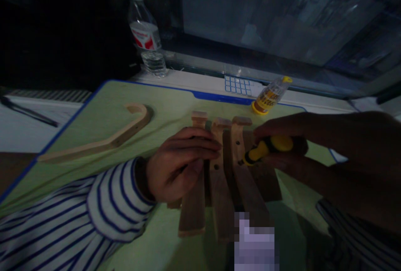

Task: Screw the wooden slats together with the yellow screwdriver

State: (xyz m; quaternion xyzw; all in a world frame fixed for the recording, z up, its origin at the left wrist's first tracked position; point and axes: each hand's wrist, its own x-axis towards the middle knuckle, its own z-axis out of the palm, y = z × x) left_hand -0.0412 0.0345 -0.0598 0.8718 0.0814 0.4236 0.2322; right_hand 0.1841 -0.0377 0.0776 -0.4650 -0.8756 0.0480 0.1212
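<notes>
Several wooden slats (219, 179) lie side by side on a green table (103, 112), their notched ends pointing away from me. My left hand (178, 164) rests on the leftmost slats, fingers together and pressing them down. My right hand (282, 145) is wrapped round a yellow-and-black screwdriver (266, 149), whose tip meets a slat near a small hole. Both my sleeves are white with blue stripes.
A curved wooden piece (103, 139) lies at the left of the table. A water bottle (145, 32) stands on the sill behind. A small glue bottle with a yellow cap (271, 95) leans at the table's far edge. A window is beyond.
</notes>
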